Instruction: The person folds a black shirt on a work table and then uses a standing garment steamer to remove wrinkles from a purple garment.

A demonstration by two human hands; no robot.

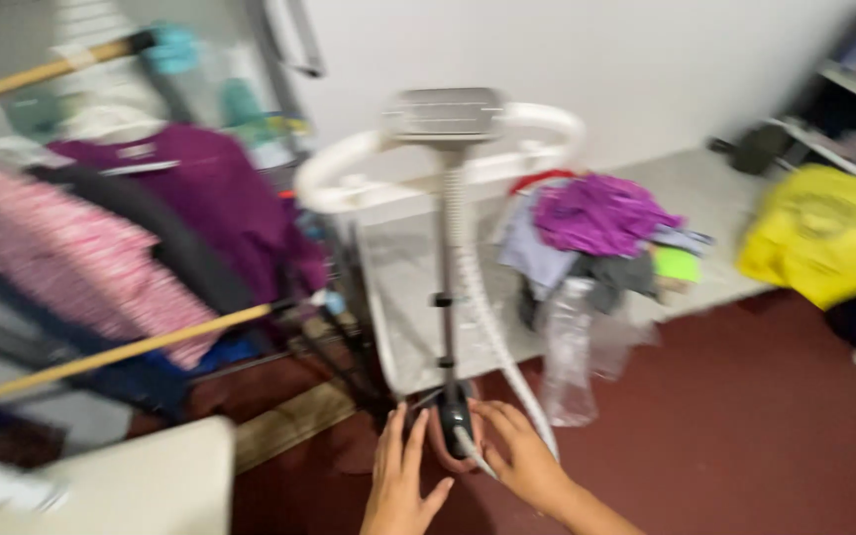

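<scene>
Both hands rest open-fingered against the garment steamer base (pixel 453 421) at floor level; neither is closed around it. The left hand (pixel 398 481) lies flat on the near-left side, and the right hand (pixel 517 451) cups the right side where the white hose (pixel 478 297) enters. The base sits between the palms, touching both. Progress appears early: the unit stands upright on the dark red floor (pixel 745 436), pole (pixel 445 267) extended, steam head (pixel 445 114) docked on top. An empty plastic bottle (pixel 569 352) stands just beside the base, before the clothes pile (pixel 601 223).
</scene>
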